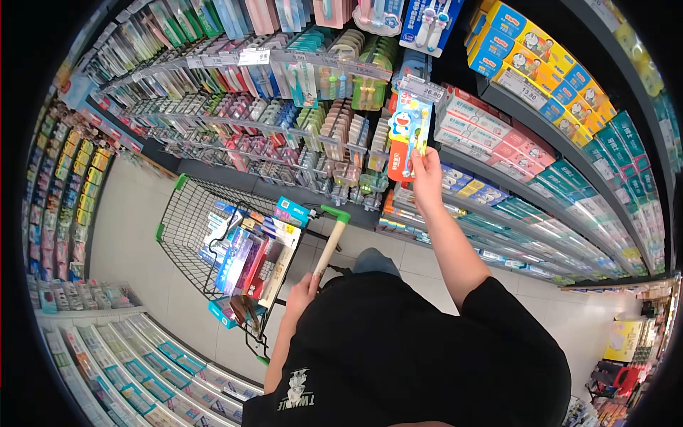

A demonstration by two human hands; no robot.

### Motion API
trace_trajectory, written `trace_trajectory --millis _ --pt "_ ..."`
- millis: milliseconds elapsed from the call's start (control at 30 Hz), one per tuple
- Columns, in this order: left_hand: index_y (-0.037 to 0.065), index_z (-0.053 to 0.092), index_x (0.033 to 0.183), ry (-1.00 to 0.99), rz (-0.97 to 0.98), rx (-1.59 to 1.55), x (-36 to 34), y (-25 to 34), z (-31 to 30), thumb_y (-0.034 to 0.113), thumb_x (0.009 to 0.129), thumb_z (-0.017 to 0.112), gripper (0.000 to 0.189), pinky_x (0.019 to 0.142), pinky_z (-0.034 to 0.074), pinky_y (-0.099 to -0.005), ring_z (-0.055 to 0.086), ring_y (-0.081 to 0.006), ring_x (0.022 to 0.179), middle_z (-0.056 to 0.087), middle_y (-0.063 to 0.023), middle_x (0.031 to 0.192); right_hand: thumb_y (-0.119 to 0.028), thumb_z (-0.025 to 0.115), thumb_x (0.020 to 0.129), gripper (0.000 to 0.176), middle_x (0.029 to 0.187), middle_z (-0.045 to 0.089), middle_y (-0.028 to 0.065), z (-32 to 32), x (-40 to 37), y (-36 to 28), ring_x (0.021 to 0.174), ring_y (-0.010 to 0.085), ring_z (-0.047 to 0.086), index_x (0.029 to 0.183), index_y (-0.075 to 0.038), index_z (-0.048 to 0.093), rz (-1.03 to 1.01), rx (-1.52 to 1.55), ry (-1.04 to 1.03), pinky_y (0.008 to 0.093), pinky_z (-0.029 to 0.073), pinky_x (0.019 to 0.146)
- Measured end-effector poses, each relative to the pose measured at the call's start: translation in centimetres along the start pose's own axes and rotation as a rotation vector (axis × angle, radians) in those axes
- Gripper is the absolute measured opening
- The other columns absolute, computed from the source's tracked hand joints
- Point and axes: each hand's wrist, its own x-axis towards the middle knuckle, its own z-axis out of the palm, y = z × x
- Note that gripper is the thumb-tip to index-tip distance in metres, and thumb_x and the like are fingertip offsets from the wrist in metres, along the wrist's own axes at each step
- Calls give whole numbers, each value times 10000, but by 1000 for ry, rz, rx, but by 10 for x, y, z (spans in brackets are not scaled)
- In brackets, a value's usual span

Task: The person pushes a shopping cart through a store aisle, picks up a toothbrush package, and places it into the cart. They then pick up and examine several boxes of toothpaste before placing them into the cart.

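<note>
My right hand (425, 171) is raised to the shelf, its fingers closed on the lower right edge of a toothbrush package (410, 128) with a blue cartoon figure on it. The package is upright, just below a price tag (425, 88). Lower down, my left hand (304, 290) is wrapped round the pale handle bar (331, 245) of a shopping cart (192, 235). Several boxes lie in the cart, among them a purple one (237, 262) and a red one (258, 267).
Toothbrush packs hang in rows on the shelf (284, 55) ahead. Yellow and blue boxes (541, 60) and teal boxes (605, 171) fill the right shelves. Another display (142, 370) stands at the lower left. Tiled floor (135, 220) lies beside the cart.
</note>
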Motion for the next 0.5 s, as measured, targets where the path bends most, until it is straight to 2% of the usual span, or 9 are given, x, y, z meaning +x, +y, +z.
trace_trajectory --millis 267,500 --pt "58 641 1014 61 11 30 -10 5 0 467 1100 464 454 748 516 -553 678 -484 880 722 -223 865 -221 615 1097 182 881 606 -9 15 25 13 775 49 550 1098 -56 536 -21 18 96 258 467 687" --pt "64 676 1063 22 -3 -61 -9 3 -1 475 1091 486 454 779 545 -488 720 -408 860 735 -188 858 -210 624 1084 183 860 608 10 14 63 33 760 78 550 1051 -43 558 -102 -146 159 280 462 677"
